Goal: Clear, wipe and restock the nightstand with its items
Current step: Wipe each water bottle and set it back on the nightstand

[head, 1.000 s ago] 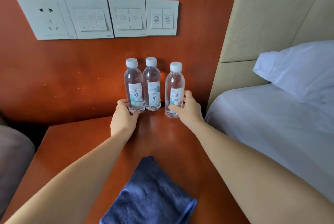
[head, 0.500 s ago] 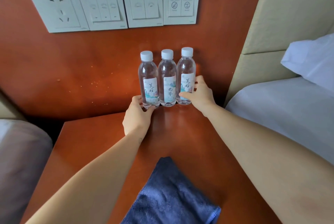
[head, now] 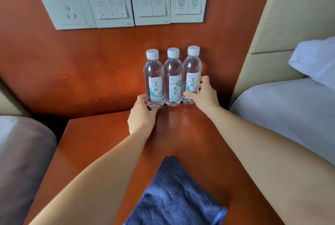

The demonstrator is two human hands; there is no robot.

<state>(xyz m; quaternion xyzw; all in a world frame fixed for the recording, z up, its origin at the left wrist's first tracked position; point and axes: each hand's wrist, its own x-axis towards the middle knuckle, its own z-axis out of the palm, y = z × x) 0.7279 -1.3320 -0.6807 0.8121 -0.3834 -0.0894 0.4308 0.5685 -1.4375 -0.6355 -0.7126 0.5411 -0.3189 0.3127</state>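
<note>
Three clear water bottles with white caps stand upright in a tight row at the back of the wooden nightstand (head: 101, 139), against the wall panel. My left hand (head: 142, 117) grips the base of the left bottle (head: 153, 79). The middle bottle (head: 173, 79) stands between them, touching both. My right hand (head: 204, 94) wraps the lower part of the right bottle (head: 192, 74), thumb in front and fingers behind. A folded dark blue cloth (head: 175, 195) lies on the nightstand's near edge, between my forearms.
A row of wall plates (head: 116, 3), one socket and several switches, sits on the wood panel above. A white bed (head: 290, 112) with a pillow (head: 317, 59) and a padded headboard borders the right. A grey bed edge (head: 20, 161) borders the left.
The right bottle has been pushed left against the other two, closing the gap. Both hands stay on the outer bottles. The view has shifted so the bottles sit more to the right.
</note>
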